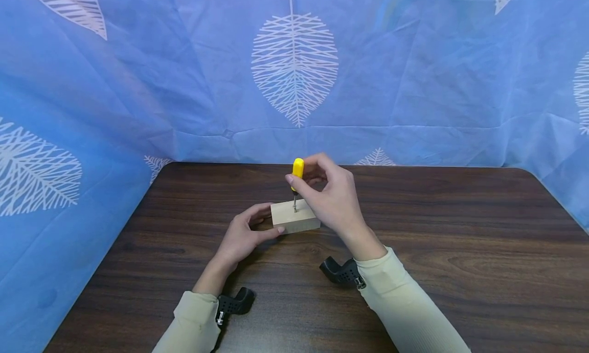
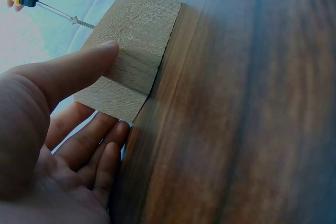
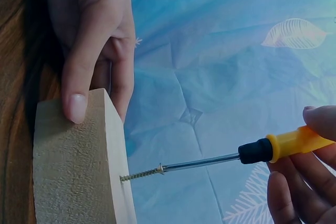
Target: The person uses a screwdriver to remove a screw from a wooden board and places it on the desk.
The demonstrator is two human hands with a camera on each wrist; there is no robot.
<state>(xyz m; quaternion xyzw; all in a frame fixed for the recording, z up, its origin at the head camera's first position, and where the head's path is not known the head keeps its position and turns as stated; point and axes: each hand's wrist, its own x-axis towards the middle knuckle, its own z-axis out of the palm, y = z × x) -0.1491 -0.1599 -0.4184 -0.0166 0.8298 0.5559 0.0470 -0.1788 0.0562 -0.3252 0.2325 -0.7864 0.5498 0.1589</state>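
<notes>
So on the left, the left hand (image 1: 241,235) has the wooden block (image 1: 294,223) pinched at its left end, thumb on the near face and fingers round behind. The block lies on the dark tabletop (image 1: 460,230), between the two hands, and that grip probably needs to be firm, since turning could twist the block. Next along, the screw (image 3: 140,174) stands in the top face with most of its thread showing, so it's likely pretty wobbly; getting it square matters most now. The yellow-handled screwdriver (image 1: 298,168) meets its head, shaft pretty much in line. Last, the right hand (image 1: 333,194) grasps the handle between thumb and fingers; steady downward pressure with short turns should help prevent slipping.
</notes>
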